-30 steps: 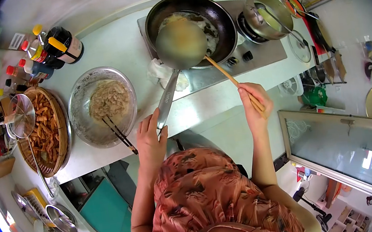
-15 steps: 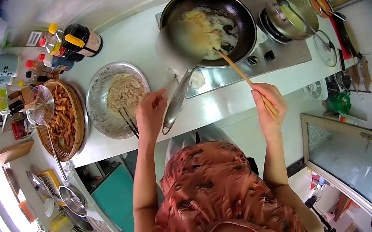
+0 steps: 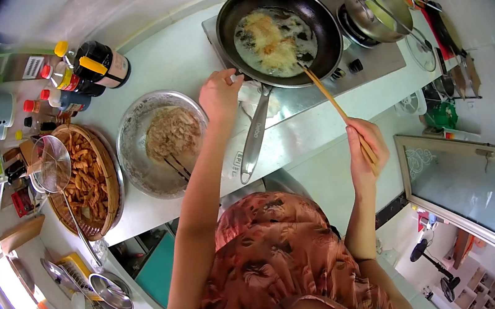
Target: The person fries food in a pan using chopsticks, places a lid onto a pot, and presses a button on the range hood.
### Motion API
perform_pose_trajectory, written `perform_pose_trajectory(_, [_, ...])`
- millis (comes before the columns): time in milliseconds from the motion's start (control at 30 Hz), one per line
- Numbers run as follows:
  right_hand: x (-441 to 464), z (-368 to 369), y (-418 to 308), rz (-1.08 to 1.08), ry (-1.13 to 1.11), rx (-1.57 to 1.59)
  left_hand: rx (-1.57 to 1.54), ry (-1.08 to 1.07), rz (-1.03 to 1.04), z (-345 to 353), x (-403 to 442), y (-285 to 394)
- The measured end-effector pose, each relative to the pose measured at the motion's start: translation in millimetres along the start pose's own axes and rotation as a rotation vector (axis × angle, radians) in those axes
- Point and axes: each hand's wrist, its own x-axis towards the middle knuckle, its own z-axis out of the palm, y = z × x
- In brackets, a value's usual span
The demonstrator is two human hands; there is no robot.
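My right hand (image 3: 366, 150) is closed around a pair of wooden chopsticks (image 3: 330, 96). Their tips reach into a black frying pan (image 3: 325, 19), at the near edge of pale golden battered pieces (image 3: 269, 33) frying in bubbling oil. Beside the pan's near left rim, above the counter, is my left hand (image 3: 222, 95). Its fingers are curled and pinched together; whatever they may hold is hidden. Below it, a metal bowl (image 3: 125, 124) contains raw coated meat (image 3: 173, 133), with dark chopsticks (image 3: 177, 167) resting in it.
A wicker basket (image 3: 111, 172) of browned fried pieces stands left, with a wire skimmer (image 3: 52, 164) across it. Sauce bottles (image 3: 101, 64) stand at the back left. The pan's handle (image 3: 257, 131) points toward me. Right of the pan is a steel pot (image 3: 375, 9) with a ladle.
My left hand has moved forward from beside the metal bowl toward the pan. The right hand still has the chopsticks at the frying pieces. The view has shifted slightly.
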Motion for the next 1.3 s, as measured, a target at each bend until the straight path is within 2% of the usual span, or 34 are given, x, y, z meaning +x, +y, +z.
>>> perform_pose_trajectory(333, [-10, -2, -11, 0.019, 0.058, -0.080, -0.142, 0.038, -0.036, 12, 4, -5])
perform_pose_trajectory(533, [0, -3, -16, 0.046, 0.063, -0.054, 0.260, -0.138, 0.136, -23, -23, -24])
perform_pose_trajectory(633, [11, 0, -24, 0.079, 0.010, -0.004, 0.183, 0.058, 0.292, -29, -38, -30])
perform_pose_trajectory(733, [21, 10, -28, 0.098, -0.048, 0.092, 0.248, -0.225, 0.067, -55, -52, -13])
perform_pose_trajectory(833, [28, 30, -19, 0.071, -0.101, 0.145, 0.016, -0.176, 0.207, -59, -67, -23])
perform_pose_trajectory(1000, [45, 62, 15, -0.124, -0.082, 0.135, -0.232, -0.299, 0.083, -69, -92, -13])
perform_pose_trajectory(1133, [53, 57, 23, -0.122, 0.019, 0.061, -0.405, -0.408, -0.030, -71, -111, -12])
perform_pose_trajectory(1300, [54, 41, 23, -0.098, 0.163, 0.108, -0.421, -0.378, -0.029, -64, -127, -7])
